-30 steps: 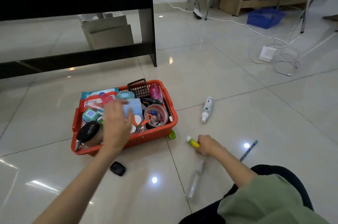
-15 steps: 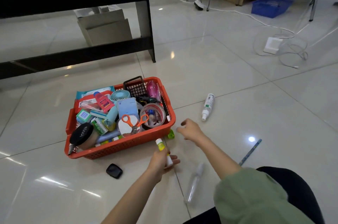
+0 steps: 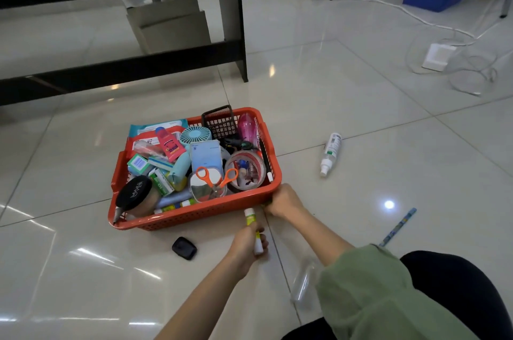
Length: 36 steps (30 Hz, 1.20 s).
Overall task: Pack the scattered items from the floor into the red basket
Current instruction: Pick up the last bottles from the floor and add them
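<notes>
The red basket sits on the tiled floor, crammed with odds and ends: orange-handled scissors lying on a round mirror, a roll of tape, a small teal fan, and a black-capped jar at the near left corner. The left hand has its fingers wrapped tight around a glue stick, held just in front of the basket's near wall. The right hand is at the basket's near right corner, fingers curled down; what they are on I cannot tell. Out on the floor lie a white spray bottle to the right, a blue pen nearer the knee, a clear bottle beside the green sleeve, and a small black case.
</notes>
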Available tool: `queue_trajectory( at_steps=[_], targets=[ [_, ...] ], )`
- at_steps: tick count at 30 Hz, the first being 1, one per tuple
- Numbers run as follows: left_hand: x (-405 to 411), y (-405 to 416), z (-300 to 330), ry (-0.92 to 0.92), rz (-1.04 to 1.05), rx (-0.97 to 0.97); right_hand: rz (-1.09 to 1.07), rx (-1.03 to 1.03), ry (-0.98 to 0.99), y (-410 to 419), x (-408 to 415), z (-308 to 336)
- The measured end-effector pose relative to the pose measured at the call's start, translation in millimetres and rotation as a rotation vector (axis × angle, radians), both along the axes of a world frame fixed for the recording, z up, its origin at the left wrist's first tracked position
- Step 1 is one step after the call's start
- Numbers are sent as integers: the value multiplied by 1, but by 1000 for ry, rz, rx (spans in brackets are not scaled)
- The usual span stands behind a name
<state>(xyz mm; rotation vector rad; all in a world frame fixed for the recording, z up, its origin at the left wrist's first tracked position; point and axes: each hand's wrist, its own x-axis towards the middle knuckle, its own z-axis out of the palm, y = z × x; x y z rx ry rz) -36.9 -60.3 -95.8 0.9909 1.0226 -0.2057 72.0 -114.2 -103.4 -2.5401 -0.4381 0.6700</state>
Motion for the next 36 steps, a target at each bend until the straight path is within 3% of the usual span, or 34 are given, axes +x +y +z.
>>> queue_trajectory(
  at_steps=[2,5,8,10,12,17,22,27,30,32,34,36],
  targets=[
    [2,-2,4,-2,-9,20,23,-105,-30,-5,3,11],
    [7,-1,8,-16,-2,51,222,-387,-17,-15,9,41],
    [13,-3,11,-35,53,4,368,-514,215,-24,18,75],
    [14,-9,16,-70,80,-77,343,-419,365,-30,17,95],
    [15,-17,21,-117,90,-177,288,-219,394,-36,9,108],
    [20,-19,42,-275,89,-271,201,98,172,-31,-9,116],
    [25,22,79,-259,91,168,-26,387,90,-6,9,125],
    [27,57,92,-135,-191,474,27,297,94,17,18,124],
    [37,57,94,-61,-392,691,-51,358,121,5,29,109],
    [50,54,91,-79,-419,718,-179,388,136,-12,40,96],
    [64,48,86,-83,-400,691,-322,383,12,-31,54,84],
    [72,35,81,-65,-464,833,-406,325,-142,-48,70,71]
  ],
)
